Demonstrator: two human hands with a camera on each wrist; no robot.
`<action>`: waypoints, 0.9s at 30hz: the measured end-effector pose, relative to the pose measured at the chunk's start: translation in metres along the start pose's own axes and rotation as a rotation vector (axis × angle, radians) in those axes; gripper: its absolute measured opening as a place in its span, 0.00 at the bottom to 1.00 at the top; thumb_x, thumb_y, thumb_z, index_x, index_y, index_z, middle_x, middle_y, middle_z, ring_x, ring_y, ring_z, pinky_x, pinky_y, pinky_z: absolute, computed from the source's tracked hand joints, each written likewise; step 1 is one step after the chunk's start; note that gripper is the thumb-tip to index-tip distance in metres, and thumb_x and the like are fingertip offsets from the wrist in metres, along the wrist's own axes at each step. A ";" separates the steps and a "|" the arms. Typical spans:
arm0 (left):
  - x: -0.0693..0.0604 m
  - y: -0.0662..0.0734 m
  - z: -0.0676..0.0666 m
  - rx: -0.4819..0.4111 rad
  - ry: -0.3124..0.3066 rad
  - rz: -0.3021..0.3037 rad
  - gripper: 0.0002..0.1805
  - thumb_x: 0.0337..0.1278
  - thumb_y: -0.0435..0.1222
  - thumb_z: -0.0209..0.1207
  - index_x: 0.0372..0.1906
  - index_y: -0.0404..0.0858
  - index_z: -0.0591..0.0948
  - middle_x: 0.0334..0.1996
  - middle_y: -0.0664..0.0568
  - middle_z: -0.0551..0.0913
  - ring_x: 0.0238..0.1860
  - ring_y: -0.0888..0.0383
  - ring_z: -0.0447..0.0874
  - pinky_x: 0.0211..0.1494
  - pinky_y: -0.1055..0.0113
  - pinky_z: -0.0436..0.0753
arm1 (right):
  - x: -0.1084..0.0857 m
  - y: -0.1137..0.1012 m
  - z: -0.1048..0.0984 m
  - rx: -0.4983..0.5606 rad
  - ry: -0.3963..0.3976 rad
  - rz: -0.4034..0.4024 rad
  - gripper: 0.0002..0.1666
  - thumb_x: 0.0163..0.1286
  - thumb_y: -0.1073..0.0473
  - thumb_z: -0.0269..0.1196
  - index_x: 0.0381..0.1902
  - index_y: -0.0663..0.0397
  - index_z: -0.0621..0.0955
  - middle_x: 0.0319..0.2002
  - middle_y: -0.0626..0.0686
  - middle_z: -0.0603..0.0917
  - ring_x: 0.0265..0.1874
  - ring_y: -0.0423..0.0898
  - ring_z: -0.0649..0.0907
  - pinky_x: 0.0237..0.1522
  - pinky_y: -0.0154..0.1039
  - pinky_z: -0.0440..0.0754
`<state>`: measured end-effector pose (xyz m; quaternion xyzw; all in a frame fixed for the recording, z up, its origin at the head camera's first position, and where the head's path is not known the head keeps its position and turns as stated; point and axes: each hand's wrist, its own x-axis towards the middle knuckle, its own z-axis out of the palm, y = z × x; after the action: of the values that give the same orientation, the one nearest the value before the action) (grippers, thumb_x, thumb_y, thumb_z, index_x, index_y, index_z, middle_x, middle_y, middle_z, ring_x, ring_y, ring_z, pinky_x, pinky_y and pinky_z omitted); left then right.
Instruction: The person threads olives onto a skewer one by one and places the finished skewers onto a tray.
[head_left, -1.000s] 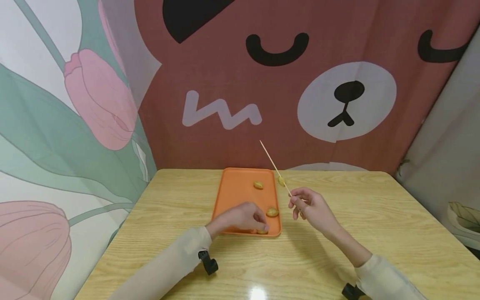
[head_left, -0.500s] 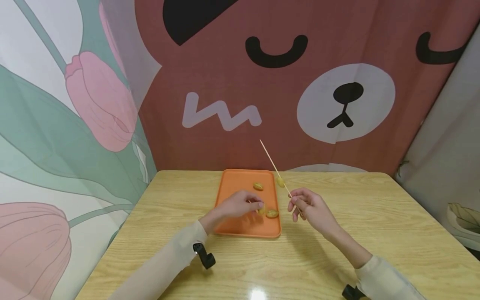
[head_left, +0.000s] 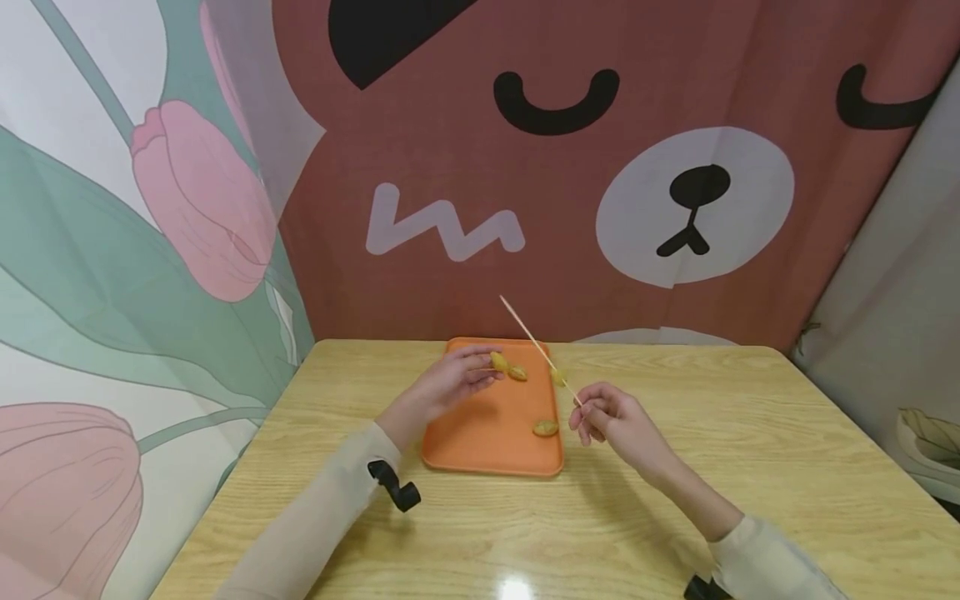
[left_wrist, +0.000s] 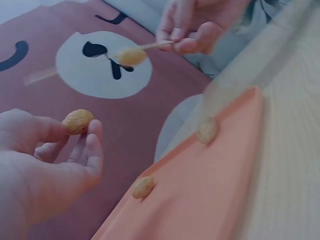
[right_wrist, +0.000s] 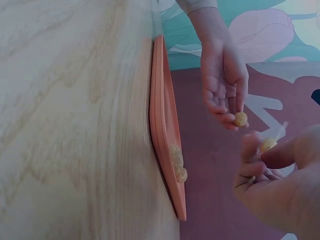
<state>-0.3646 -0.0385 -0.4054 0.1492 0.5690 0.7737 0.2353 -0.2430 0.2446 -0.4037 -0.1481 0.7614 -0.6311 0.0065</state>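
My right hand [head_left: 624, 429] gripped the thin, pale wooden skewer [head_left: 527, 330] low, presumably keeping its length exposed. My left hand [head_left: 448, 383] pinched a small, oval yellow piece [left_wrist: 78, 121].

Wooden table [head_left: 600, 517], bear backdrop [head_left: 570, 183], tulip curtain [head_left: 142, 275]

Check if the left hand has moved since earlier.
Yes. In the head view, the left hand has gone from the near edge of the orange tray toward its far end, and slightly left.
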 end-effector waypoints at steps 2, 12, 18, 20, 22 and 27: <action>0.001 0.004 -0.001 -0.098 0.025 0.004 0.20 0.80 0.32 0.48 0.69 0.31 0.72 0.53 0.44 0.81 0.60 0.43 0.78 0.65 0.57 0.75 | 0.000 0.000 0.002 0.015 0.018 0.030 0.07 0.81 0.68 0.49 0.48 0.70 0.72 0.34 0.68 0.81 0.22 0.47 0.75 0.25 0.36 0.73; 0.001 0.021 -0.012 -0.302 0.043 0.054 0.24 0.78 0.30 0.50 0.73 0.36 0.66 0.59 0.44 0.76 0.60 0.48 0.74 0.45 0.69 0.77 | -0.001 0.002 0.004 0.028 0.040 0.052 0.14 0.82 0.59 0.54 0.47 0.68 0.78 0.27 0.62 0.79 0.16 0.41 0.65 0.20 0.35 0.62; -0.001 0.027 -0.017 -0.375 -0.002 0.104 0.25 0.79 0.29 0.48 0.76 0.40 0.66 0.67 0.42 0.68 0.57 0.51 0.73 0.43 0.71 0.74 | -0.003 0.003 0.005 -0.020 0.023 0.076 0.13 0.80 0.60 0.56 0.44 0.66 0.83 0.25 0.61 0.78 0.15 0.41 0.64 0.19 0.32 0.61; -0.001 0.028 -0.018 -0.390 -0.014 0.121 0.26 0.79 0.29 0.47 0.76 0.41 0.66 0.67 0.42 0.68 0.57 0.51 0.72 0.43 0.71 0.74 | -0.003 0.002 0.005 -0.032 0.037 0.085 0.12 0.80 0.62 0.56 0.42 0.65 0.83 0.25 0.61 0.78 0.15 0.41 0.64 0.19 0.32 0.61; -0.001 0.030 -0.019 -0.396 -0.023 0.135 0.27 0.80 0.29 0.46 0.78 0.40 0.64 0.65 0.44 0.69 0.57 0.50 0.72 0.44 0.71 0.74 | -0.003 0.002 0.005 -0.046 0.049 0.088 0.11 0.79 0.64 0.55 0.42 0.66 0.83 0.25 0.61 0.78 0.14 0.42 0.64 0.19 0.32 0.62; -0.002 0.032 -0.018 -0.396 -0.037 0.146 0.28 0.79 0.30 0.47 0.79 0.38 0.61 0.59 0.47 0.73 0.55 0.51 0.73 0.45 0.70 0.74 | -0.003 0.004 0.005 -0.068 0.074 0.093 0.11 0.79 0.64 0.55 0.42 0.66 0.83 0.24 0.60 0.78 0.15 0.42 0.65 0.18 0.33 0.62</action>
<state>-0.3780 -0.0622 -0.3807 0.1549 0.3894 0.8824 0.2138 -0.2403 0.2408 -0.4088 -0.0890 0.7882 -0.6090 0.0026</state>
